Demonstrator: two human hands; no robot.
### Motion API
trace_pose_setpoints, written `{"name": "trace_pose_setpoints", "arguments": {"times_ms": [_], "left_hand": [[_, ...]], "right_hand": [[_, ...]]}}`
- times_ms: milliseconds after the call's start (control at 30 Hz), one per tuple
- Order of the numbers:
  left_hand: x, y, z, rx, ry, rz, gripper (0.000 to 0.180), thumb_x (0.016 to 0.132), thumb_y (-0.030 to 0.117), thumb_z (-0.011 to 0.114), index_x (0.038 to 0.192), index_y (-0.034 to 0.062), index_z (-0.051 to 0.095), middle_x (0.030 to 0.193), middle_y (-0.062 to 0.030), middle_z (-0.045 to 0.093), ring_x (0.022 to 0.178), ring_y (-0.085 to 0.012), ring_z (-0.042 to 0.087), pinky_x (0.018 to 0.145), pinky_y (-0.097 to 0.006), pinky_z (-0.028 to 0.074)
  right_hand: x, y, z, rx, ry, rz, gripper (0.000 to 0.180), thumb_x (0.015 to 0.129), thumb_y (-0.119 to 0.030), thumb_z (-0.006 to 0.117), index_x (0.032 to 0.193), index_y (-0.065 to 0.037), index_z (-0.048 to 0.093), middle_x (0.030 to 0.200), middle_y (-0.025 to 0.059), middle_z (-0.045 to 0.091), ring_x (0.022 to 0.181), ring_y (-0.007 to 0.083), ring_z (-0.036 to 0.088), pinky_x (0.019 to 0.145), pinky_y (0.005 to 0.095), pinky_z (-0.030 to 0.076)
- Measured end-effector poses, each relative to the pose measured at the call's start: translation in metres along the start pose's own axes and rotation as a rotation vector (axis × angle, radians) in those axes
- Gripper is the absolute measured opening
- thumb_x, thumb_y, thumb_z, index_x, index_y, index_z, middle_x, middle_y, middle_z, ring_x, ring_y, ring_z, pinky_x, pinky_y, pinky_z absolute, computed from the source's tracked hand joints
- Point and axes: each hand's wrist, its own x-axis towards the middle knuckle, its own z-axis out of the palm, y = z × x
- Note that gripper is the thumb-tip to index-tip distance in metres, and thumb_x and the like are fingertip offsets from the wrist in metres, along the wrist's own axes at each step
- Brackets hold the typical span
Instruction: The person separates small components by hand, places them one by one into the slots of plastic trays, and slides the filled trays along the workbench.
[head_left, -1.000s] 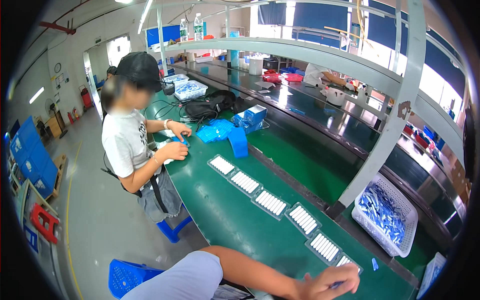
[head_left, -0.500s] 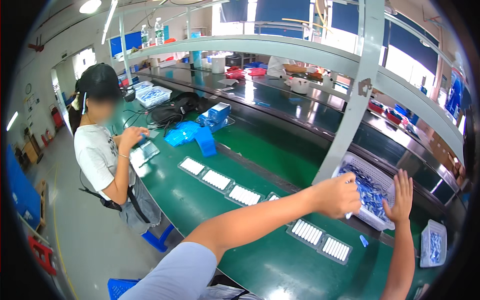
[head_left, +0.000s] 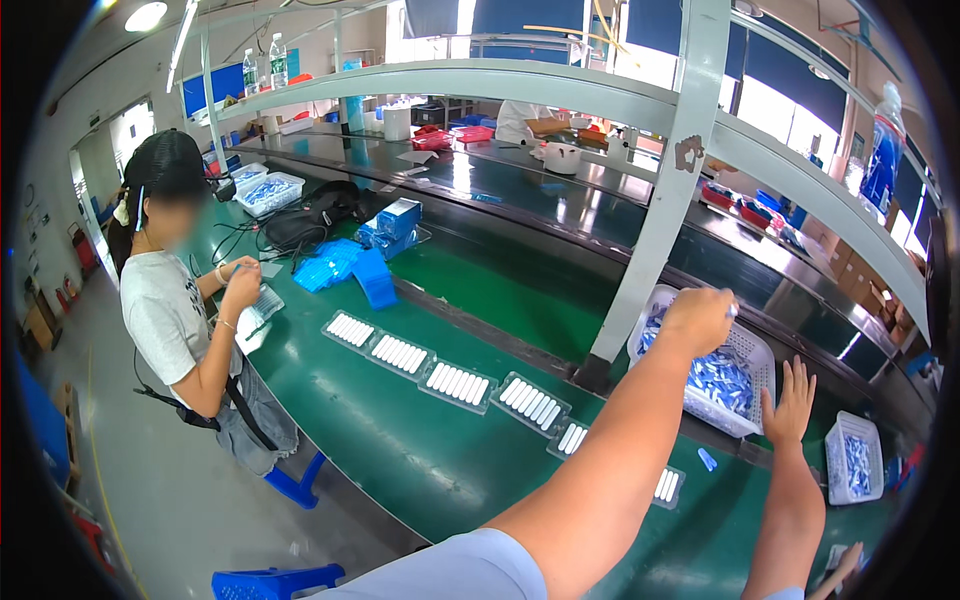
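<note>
Left hand curled shut above the white perforated plastic basket, pinching something small, too tiny to identify. Right hand open, fingers spread, at the basket's near right rim. Inside, a heap of small blue capsule-shaped pieces. Left along the smooth green belt, clear trays of white cylinders in a row.

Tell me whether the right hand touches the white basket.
Cannot tell. In the head view the right hand, fingers spread, overlaps the white basket's near rim, but no contact shows plainly.
</note>
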Motion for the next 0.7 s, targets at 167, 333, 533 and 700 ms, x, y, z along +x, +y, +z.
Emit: {"name": "trace_pose_setpoints", "arguments": {"times_ms": [167, 333, 533, 700], "left_hand": [[0.007, -0.025, 0.036, -1.125, 0.301, -0.870, 0.033, 0.104, 0.037, 0.050, 0.104, 0.0078, 0.064, 0.069, -0.0052, 0.057, 0.062, -0.0214, 0.056, 0.068, -0.040, 0.049], [-0.018, -0.029, 0.043, -2.393, 0.255, -1.252, 0.034, 0.106, 0.040, 0.045, 0.104, 0.0089, 0.060, 0.056, 0.0052, 0.025, 0.047, -0.0086, 0.027, 0.060, -0.029, 0.044], [-0.034, -0.049, 0.025, -2.572, -0.049, -1.110, 0.032, 0.108, 0.037, 0.046, 0.098, 0.0089, 0.058, 0.059, 0.0061, 0.026, 0.051, -0.0054, 0.024, 0.043, -0.017, 0.029], [-0.048, -0.029, 0.003, -2.445, -1.098, -0.250, 0.034, 0.105, 0.040, 0.053, 0.088, 0.0106, 0.055, 0.061, 0.0069, 0.024, 0.050, -0.0031, 0.023, 0.032, -0.017, 0.015]], "right_hand": [[-0.008, 0.011, 0.009, 0.016, 0.016, 0.061, 0.064, 0.094, -0.037, 0.059, 0.147, -0.005, 0.044, 0.159, 0.0159, 0.037, 0.148, 0.0354, 0.032, 0.125, 0.0516, 0.014], [-0.011, 0.012, 0.039, 0.147, 0.074, 0.432, 0.060, 0.101, -0.045, 0.051, 0.146, -0.005, 0.048, 0.156, 0.0156, 0.043, 0.146, 0.0322, 0.037, 0.123, 0.0551, 0.014], [-0.009, 0.019, 0.080, 0.386, 0.197, 0.751, 0.063, 0.103, -0.055, 0.047, 0.141, -0.004, 0.055, 0.148, 0.0162, 0.053, 0.140, 0.0329, 0.045, 0.120, 0.0527, 0.021], [-0.049, 0.146, 0.092, 0.838, 0.788, 1.020, 0.046, 0.099, -0.033, 0.050, 0.127, -0.001, 0.066, 0.122, 0.0144, 0.070, 0.113, 0.0277, 0.065, 0.100, 0.0385, 0.047]]}}
